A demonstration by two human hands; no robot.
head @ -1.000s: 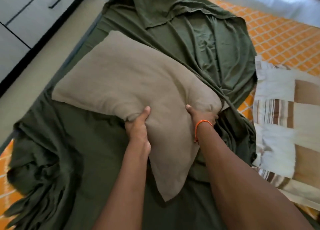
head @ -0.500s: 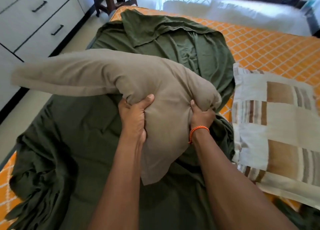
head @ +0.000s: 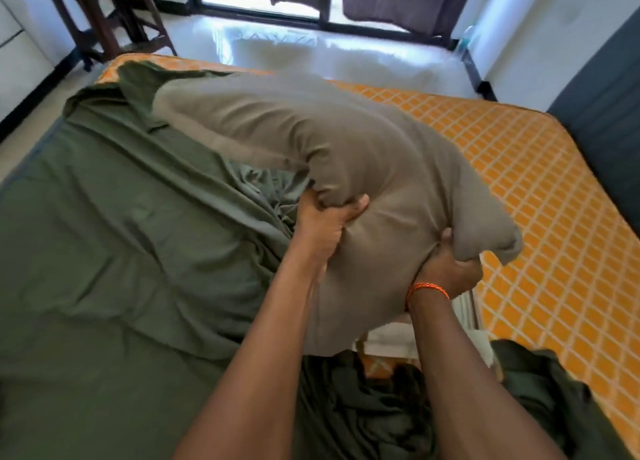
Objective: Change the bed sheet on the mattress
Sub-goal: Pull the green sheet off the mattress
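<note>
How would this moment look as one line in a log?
step: clearing bed | left hand: grips pillow | right hand: grips pillow | pillow: lifted | green sheet: rumpled on mattress

Matt taupe cloth pillow [head: 363, 169], soft wrinkled green cloth sheet [head: 114, 238], glossy pale floor [head: 311, 49].

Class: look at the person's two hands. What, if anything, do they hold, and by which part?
Both hands, left hand and right hand, grip the taupe pillow by bunched fabric along its near edge, above the green sheet.
</note>
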